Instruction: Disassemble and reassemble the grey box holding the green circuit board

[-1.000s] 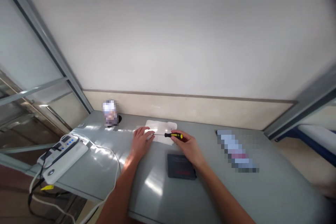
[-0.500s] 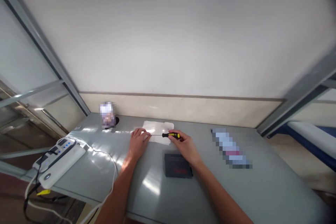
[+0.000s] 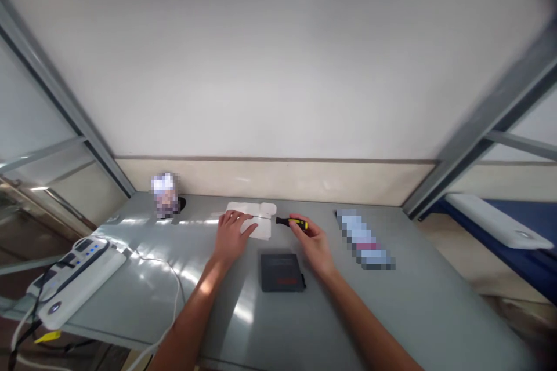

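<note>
My right hand (image 3: 314, 242) grips a black and yellow screwdriver handle (image 3: 299, 224) above the grey table, its narrow end toward the left. A thin dark rod (image 3: 261, 217) shows over the white paper (image 3: 262, 229), between my left fingertips and the handle. A small gap seems to part rod and handle; whether they are joined I cannot tell. My left hand (image 3: 230, 235) rests on the paper's left part, thumb spread away from the fingers. Closer to me, between my forearms, lies a dark grey flat case (image 3: 282, 272) with red marking.
A white power strip (image 3: 65, 269) and a long white device (image 3: 82, 290) with cables occupy the table's left end. A blurred-out upright object (image 3: 166, 194) stands at the back left. Another blurred flat object (image 3: 364, 240) lies right of my right hand. Behind rises a wall (image 3: 278, 69).
My left thumb has spread from the fingers, where it was pinched at the rod's tip. A gap now shows between rod and handle. The view has turned slightly right.
</note>
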Available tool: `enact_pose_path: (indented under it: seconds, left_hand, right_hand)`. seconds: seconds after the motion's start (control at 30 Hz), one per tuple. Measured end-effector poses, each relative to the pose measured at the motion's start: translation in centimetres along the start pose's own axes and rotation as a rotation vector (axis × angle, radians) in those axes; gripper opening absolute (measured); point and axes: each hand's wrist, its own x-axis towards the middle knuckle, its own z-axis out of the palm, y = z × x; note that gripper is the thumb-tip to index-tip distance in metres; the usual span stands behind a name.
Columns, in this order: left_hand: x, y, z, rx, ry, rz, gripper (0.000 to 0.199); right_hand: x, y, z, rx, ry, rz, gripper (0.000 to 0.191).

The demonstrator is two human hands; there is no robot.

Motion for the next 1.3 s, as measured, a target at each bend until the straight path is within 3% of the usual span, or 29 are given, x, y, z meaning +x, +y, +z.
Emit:
enact_pose_path:
  seconds: [0.13,0.3,0.63,0.83,1.0,1.3]
  left_hand:
    - [2.3,1.7,0.5,-0.041,-0.045,0.054,0.02]
    - [3.4,1.5,0.7,-0.053,-0.027,0.079,0.018]
    - [1.6,0.8,2.0,-0.108,-0.067,0.084,0.023]
    - [1.1,0.6,2.3,-0.084,-0.013,0.141,0.026]
    - [1.2,0.0,2.0,-0.107,0.028,0.182,0.024]
    - [1.5,0.3,1.4,-0.21,-0.016,0.147,0.025]
  right_hand:
    - [0.0,-0.4,-1.3,0.024,0.055,-0.006,0.062]
    - [0.0,-0.6,-1.9,0.04,0.058,0.002,0.062]
    - [0.6,1.0,-2.4,0.011,0.047,0.047,0.058]
    - [0.5,1.3,-2.2,0.017,0.053,0.063,0.058]
    - [0.5,1.6,-2.1,0.038,0.059,0.072,0.058]
    - [0.5,1.0,-2.6,0.056,0.052,0.097,0.056]
